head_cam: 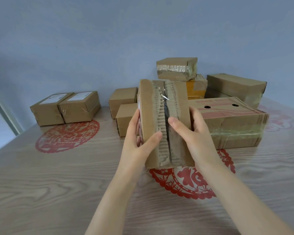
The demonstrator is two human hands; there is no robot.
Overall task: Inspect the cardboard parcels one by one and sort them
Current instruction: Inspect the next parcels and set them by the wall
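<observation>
Over the table's [58,184] centre, in the head view, you hold the torn parcel [159,107] on end, seemingly lifted just above the red paper cutting [190,182]. Your left hand [139,141] grips its 9 o'clock edge, fingers wrapped behind and thumb on the front. Your right hand [193,133] grips the 3 o'clock side, thumb beside the seam. That seam is the hazard: its liner is stripped to bare flutes and a dark gap runs down it, so thumb pressure there could, I judge, spread it and let the contents slip out below. Squeeze the intact edges instead. At 1 o'clock the top parcel [176,68] perches on the heap of parcels [227,119], and a knock in passing could tip it. At 10 o'clock the labelled pair [64,109] sits well apart.
</observation>
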